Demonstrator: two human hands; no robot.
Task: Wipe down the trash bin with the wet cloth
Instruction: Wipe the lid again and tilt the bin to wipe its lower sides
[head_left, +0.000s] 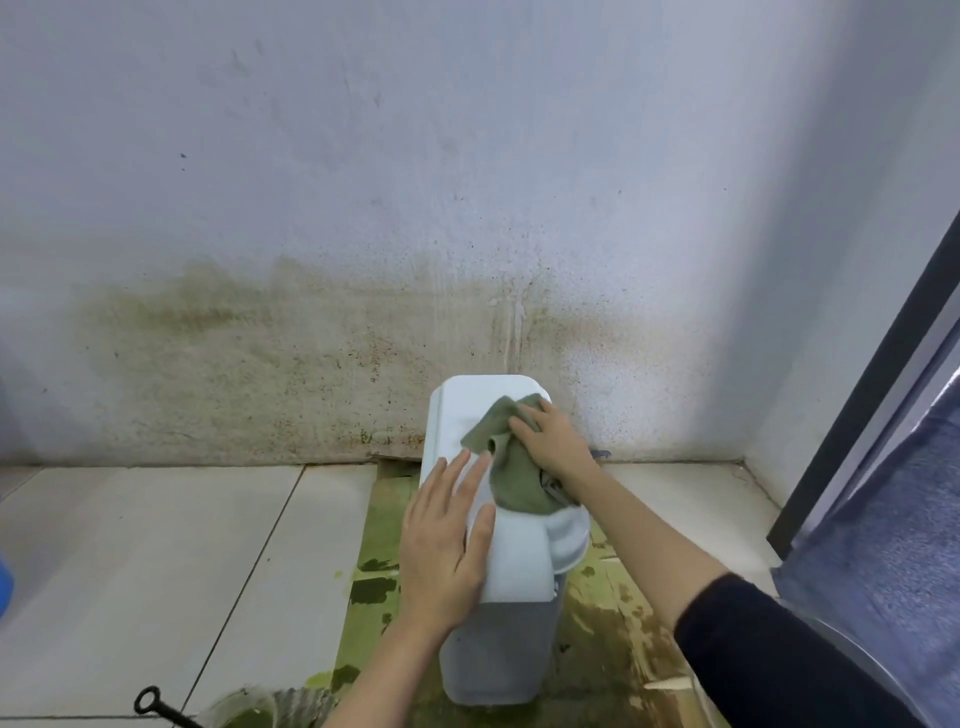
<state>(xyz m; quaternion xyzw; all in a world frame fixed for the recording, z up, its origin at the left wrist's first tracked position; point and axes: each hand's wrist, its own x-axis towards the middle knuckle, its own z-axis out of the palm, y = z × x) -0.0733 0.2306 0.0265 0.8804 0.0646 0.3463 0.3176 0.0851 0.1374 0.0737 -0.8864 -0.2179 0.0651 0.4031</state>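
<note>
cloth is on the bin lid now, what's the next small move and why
Probably drag the green cloth toward the near edge of the lid. The right hand presses it near the far right part of the white trash bin top, while the left hand lies flat on the near left side, steadying it. The near lid area looks not yet covered by the cloth.

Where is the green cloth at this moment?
In the head view, the green cloth lies on the lid of the white trash bin, low and right of centre, pressed under the right hand, with the left hand flat beside it.
</note>
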